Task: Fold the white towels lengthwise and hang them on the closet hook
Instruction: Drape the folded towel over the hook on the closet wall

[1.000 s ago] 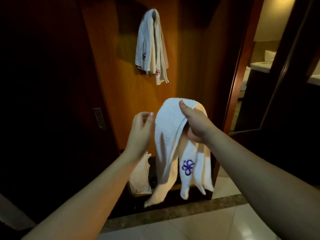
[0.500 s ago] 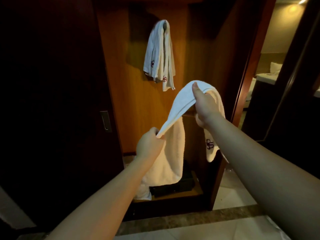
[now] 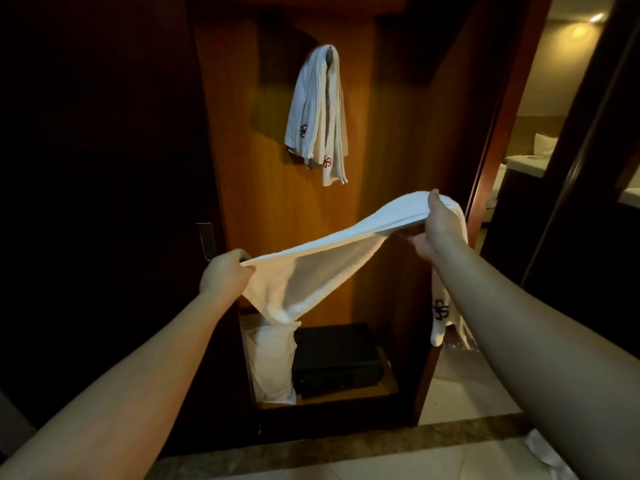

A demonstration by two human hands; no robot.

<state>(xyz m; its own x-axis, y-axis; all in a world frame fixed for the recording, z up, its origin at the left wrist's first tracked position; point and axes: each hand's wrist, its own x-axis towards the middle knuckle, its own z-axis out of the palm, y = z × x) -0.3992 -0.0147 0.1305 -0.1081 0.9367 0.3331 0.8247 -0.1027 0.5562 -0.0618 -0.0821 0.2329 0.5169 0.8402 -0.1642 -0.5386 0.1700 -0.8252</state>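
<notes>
A white towel (image 3: 332, 244) is being held taut below the closet hook (image 3: 330, 53), gripped by the curled fingers of the left hand (image 3: 225, 273) and right hand (image 3: 438, 226).

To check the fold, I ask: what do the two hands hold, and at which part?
Both hold one white towel: the left hand grips its lower end, the right hand grips near its raised fold, and the rest hangs down.

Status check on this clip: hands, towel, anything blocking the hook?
Left hand and right hand each grip the white towel, stretched between them. Closet hook already carries hung towels. Path to it open.
</notes>
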